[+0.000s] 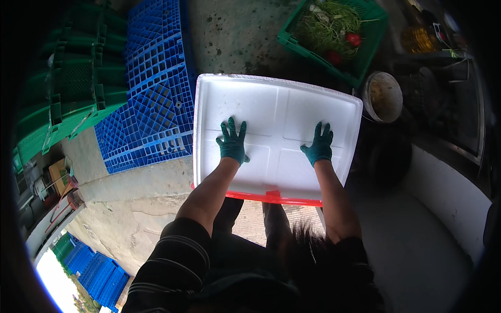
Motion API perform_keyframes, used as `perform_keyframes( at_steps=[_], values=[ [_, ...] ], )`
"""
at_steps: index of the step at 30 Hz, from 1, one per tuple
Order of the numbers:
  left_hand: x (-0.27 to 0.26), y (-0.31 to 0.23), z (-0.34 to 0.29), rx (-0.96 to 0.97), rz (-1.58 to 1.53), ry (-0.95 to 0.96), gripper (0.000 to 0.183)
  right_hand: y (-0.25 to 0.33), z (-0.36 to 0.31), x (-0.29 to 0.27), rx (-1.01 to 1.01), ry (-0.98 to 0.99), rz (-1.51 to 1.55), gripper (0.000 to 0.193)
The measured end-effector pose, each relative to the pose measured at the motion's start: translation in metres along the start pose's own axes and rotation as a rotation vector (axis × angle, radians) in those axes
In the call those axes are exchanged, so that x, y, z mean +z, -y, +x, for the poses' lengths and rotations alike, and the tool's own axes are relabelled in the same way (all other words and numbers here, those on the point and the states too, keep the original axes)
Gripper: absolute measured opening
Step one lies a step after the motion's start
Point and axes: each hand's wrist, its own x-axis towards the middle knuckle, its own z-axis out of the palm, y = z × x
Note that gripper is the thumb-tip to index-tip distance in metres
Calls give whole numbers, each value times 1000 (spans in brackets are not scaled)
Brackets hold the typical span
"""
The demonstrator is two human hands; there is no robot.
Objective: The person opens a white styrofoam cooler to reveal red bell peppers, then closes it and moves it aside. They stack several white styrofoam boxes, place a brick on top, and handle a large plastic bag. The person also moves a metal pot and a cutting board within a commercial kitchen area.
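Observation:
In front of me is a large white foam lid, rectangular, with shallow moulded grooves dividing its face. Red tape runs along the edge nearest my body; what lies under the lid is mostly hidden. My left hand, in a green glove, rests on the left half with fingers spread. On the right half lies my right hand, gloved the same way, its fingers also stretched out. Neither hand grips anything. Both arms reach forward, nearly straight, palms down on the foam.
Blue plastic pallets lie to the left, beside stacked green crates. Beyond the lid at the far right stands a green crate holding leafy greens and red vegetables. A white bucket is close to the lid's right corner. A low white wall runs along the right.

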Motion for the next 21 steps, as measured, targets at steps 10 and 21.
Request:
perform_keyframes(
  at_steps=[10,21],
  values=[
    [3,-2,0,-15,-13,-44,136,33,-53,42,-130,17,-69,120],
    [25,106,-154,105,-385,-394,59,48,-27,-12,39,452,-146,107]
  ],
)
